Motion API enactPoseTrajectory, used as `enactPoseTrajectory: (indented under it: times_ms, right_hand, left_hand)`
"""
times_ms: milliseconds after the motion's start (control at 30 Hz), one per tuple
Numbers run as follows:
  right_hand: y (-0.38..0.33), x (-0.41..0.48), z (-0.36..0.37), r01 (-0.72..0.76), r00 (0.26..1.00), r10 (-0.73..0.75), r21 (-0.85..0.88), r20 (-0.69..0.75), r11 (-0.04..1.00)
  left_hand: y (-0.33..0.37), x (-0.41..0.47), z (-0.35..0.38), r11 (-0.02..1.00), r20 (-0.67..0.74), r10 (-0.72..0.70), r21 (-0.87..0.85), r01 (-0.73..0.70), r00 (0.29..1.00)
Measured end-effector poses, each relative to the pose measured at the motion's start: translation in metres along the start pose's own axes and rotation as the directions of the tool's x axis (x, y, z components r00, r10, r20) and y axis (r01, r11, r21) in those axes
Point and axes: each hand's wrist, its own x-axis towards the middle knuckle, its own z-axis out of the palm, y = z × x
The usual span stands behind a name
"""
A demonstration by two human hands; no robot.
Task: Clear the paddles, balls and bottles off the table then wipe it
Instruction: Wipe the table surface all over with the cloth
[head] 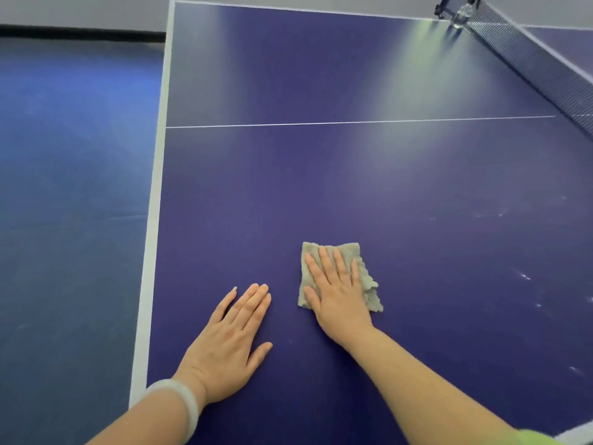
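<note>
Blue counter [353, 187], mid-wipe: gray cloth [369, 290] pinned under rt hand [340, 293], lt hand [224, 345] braced beside, both grips flat-fingered. Risk: cloth bunched w/ uneven pressure, smudges [524, 276] at rt missed.

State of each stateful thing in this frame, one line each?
table: white specks at its right side.
left hand: open, flat on table, holding nothing.
right hand: open, pressing down flat.
cloth: spread on table under right hand.
net: up, taut.
bottle: seemingly clear, standing by net post.
</note>
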Motion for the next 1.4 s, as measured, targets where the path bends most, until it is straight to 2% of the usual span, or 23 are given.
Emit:
enactPoseTrajectory:
  times_ms: [33, 67, 133, 167, 233, 300, 367, 433, 467, 567, 600, 667, 733, 800, 833, 900, 967, 1000, 1067, 1167, 1233, 1333, 1400]
  right_hand:
    - [0.014, 0.015, -0.002, 0.035, 0.999, -0.035, -0.013, 0.027, 0.999]
    - [0.035, 0.028, -0.005, 0.006, 0.999, -0.004, -0.029, 0.043, 1.0]
    - [0.086, 0.042, -0.011, -0.241, 0.968, 0.243, -0.033, 0.056, 0.97]
    - [0.113, 0.04, -0.015, -0.414, 0.908, 0.413, -0.002, 0.066, 0.91]
    - [0.154, 0.021, -0.019, -0.696, 0.718, 0.69, 0.088, 0.088, 0.713]
    - [0.164, -0.001, -0.019, -0.812, 0.581, 0.808, 0.141, 0.099, 0.567]
    - [0.136, -0.008, -0.017, -0.828, 0.552, 0.83, 0.169, 0.081, 0.534]
    - [0.085, -0.005, -0.013, -0.796, 0.599, 0.797, 0.161, 0.07, 0.584]
    - [0.054, -0.004, -0.01, -0.749, 0.66, 0.749, 0.137, 0.058, 0.649]
    - [-0.043, -0.021, 0.003, -0.468, 0.883, 0.469, 0.034, -0.026, 0.883]
    - [-0.066, -0.034, 0.006, -0.357, 0.933, 0.358, 0.026, -0.033, 0.934]
    - [-0.08, -0.062, 0.007, -0.171, 0.985, 0.173, 0.058, -0.018, 0.984]
    - [-0.054, -0.087, 0.007, -0.13, 0.991, 0.13, 0.032, 0.006, 0.991]
    - [-0.004, -0.108, 0.009, -0.281, 0.96, 0.281, 0.002, 0.005, 0.96]
    - [0.023, -0.116, 0.008, -0.419, 0.908, 0.419, 0.018, 0.019, 0.908]
    - [0.064, -0.127, 0.002, -0.666, 0.746, 0.66, 0.069, 0.091, 0.743]
    - [0.073, -0.135, -0.004, -0.76, 0.65, 0.744, 0.103, 0.155, 0.642]
    - [0.068, -0.14, -0.003, -0.76, 0.65, 0.745, 0.096, 0.151, 0.643]
    - [0.047, -0.156, 0.001, -0.679, 0.733, 0.673, 0.05, 0.098, 0.733]
    - [0.024, -0.189, 0.008, -0.474, 0.88, 0.47, 0.06, 0.074, 0.878]
    - [0.032, -0.211, 0.01, -0.344, 0.937, 0.338, 0.067, 0.084, 0.937]
    - [0.073, -0.231, 0.01, -0.189, 0.98, 0.186, 0.038, 0.077, 0.981]
    - [0.109, -0.239, 0.009, -0.24, 0.968, 0.237, 0.034, 0.088, 0.97]
  left_hand:
    - [0.0, 0.0, 0.001, 1.0, -0.003, 0.001, -0.002, -0.001, 1.0]
    - [-0.001, 0.0, 0.002, 1.0, -0.005, 0.003, -0.005, -0.003, 1.0]
    - [-0.001, 0.0, 0.003, 1.0, -0.012, 0.006, -0.006, -0.006, 1.0]
    - [-0.002, 0.0, 0.004, 1.0, -0.014, 0.007, -0.008, -0.007, 1.0]
    - [-0.002, 0.0, 0.004, 1.0, -0.013, 0.011, -0.013, -0.011, 1.0]
    - [-0.001, 0.001, 0.003, 1.0, -0.005, 0.012, -0.013, -0.012, 1.0]
    - [0.0, 0.001, 0.002, 1.0, 0.006, 0.007, -0.007, -0.007, 1.0]
    - [-0.001, 0.0, 0.001, 1.0, 0.017, 0.002, -0.008, -0.002, 1.0]
    - [-0.001, 0.001, 0.001, 1.0, 0.021, 0.003, -0.01, -0.003, 1.0]
    - [0.0, 0.0, 0.0, 1.0, 0.028, 0.013, -0.009, -0.012, 1.0]
    - [0.0, 0.0, -0.001, 1.0, 0.028, 0.014, -0.009, -0.014, 1.0]
    - [0.0, 0.0, -0.002, 1.0, 0.018, 0.015, -0.006, -0.015, 1.0]
    - [-0.001, 0.0, -0.003, 1.0, 0.018, 0.021, 0.0, -0.021, 1.0]
    - [-0.001, -0.001, -0.003, 1.0, 0.02, 0.017, 0.008, -0.017, 1.0]
    - [-0.001, -0.001, -0.003, 1.0, 0.021, 0.014, 0.008, -0.014, 1.0]
    - [0.0, -0.001, -0.003, 1.0, 0.018, 0.016, 0.006, -0.016, 1.0]
    - [-0.002, -0.003, -0.002, 1.0, 0.014, 0.024, 0.007, -0.024, 1.0]
    - [-0.002, -0.002, -0.002, 1.0, 0.006, 0.03, 0.005, -0.03, 1.0]
    - [0.002, 0.001, -0.003, 0.999, -0.019, 0.015, -0.037, -0.016, 1.0]
    - [0.027, 0.015, -0.006, 0.987, -0.057, -0.109, -0.126, 0.101, 0.992]
    - [0.061, 0.028, -0.008, 0.98, -0.073, -0.156, -0.137, 0.145, 0.985]
    - [0.129, 0.043, -0.007, 0.986, -0.067, -0.105, -0.14, 0.095, 0.992]
    - [0.173, 0.048, 0.0, 0.984, -0.061, -0.099, -0.155, 0.088, 0.993]
